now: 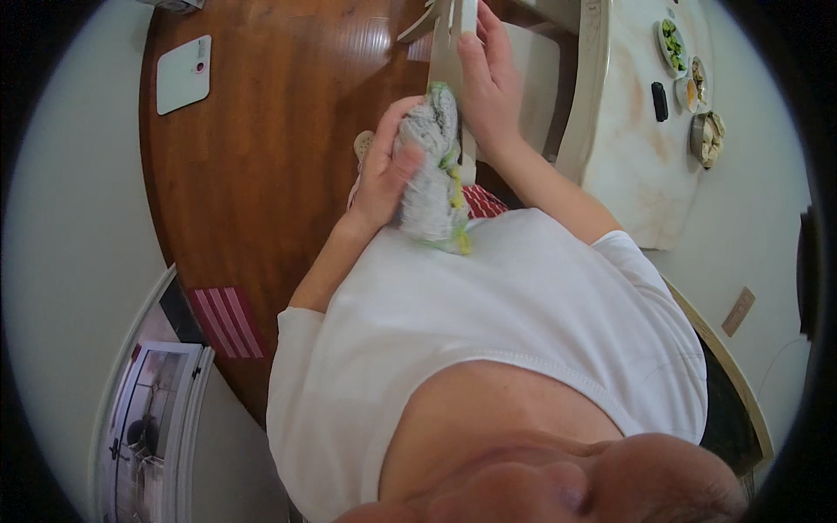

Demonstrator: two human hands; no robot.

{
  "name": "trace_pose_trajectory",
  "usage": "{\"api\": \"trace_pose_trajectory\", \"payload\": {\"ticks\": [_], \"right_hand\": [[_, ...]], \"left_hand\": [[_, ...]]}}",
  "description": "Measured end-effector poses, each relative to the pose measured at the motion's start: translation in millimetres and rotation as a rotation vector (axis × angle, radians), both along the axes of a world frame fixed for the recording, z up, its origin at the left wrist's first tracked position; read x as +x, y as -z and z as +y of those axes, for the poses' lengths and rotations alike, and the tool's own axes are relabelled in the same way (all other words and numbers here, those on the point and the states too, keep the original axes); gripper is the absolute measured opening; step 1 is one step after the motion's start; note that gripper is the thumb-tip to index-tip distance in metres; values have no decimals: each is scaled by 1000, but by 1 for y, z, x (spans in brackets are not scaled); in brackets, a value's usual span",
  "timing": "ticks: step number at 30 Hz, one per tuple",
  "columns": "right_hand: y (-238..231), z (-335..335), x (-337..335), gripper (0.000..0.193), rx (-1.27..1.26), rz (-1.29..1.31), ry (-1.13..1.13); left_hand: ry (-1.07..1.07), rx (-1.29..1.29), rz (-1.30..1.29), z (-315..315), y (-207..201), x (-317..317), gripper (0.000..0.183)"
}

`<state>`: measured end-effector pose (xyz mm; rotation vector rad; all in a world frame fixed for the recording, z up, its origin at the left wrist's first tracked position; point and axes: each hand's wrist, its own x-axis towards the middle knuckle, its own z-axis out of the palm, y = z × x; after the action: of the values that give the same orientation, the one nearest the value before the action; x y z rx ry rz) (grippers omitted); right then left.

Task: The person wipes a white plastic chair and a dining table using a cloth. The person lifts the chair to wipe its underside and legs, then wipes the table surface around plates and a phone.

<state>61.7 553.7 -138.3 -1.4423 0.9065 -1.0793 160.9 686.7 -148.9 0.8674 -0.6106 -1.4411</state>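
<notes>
My left hand (385,174) is closed round a crumpled whitish-grey bundle (432,179) with green and yellow edges, in front of my white shirt. The frame does not show whether the bundle is cloth or plastic film. Beside it, my right hand (493,83) grips the back of a white chair (443,52), its thumb against the rail and its other fingers partly hidden. The chair's pale seat (532,78) shows to the right of that hand.
At the right stands a marble-patterned table (632,131) with a plate of green vegetables (672,45), small dishes, a black object (660,102) and a bowl (706,139). A white scale-like board (184,75) and a red striped mat (227,322) lie on the wooden floor (270,131).
</notes>
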Motion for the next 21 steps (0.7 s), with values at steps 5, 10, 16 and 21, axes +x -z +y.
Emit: {"api": "trace_pose_trajectory", "payload": {"ticks": [5, 10, 16, 21], "right_hand": [[-3, 4, 4, 43, -7, 60, 83], [6, -2, -2, 45, -94, 147, 104], [18, -4, 2, 46, -209, 187, 180], [24, -10, 3, 48, -357, 289, 219]], "left_hand": [[-216, -258, -589, 13, -3, -32, 77], [-635, -388, -1017, 25, 27, -74, 79], [-877, -430, -1077, 39, 93, -100, 76], [-608, -9, -1100, 56, 120, -109, 75]]}}
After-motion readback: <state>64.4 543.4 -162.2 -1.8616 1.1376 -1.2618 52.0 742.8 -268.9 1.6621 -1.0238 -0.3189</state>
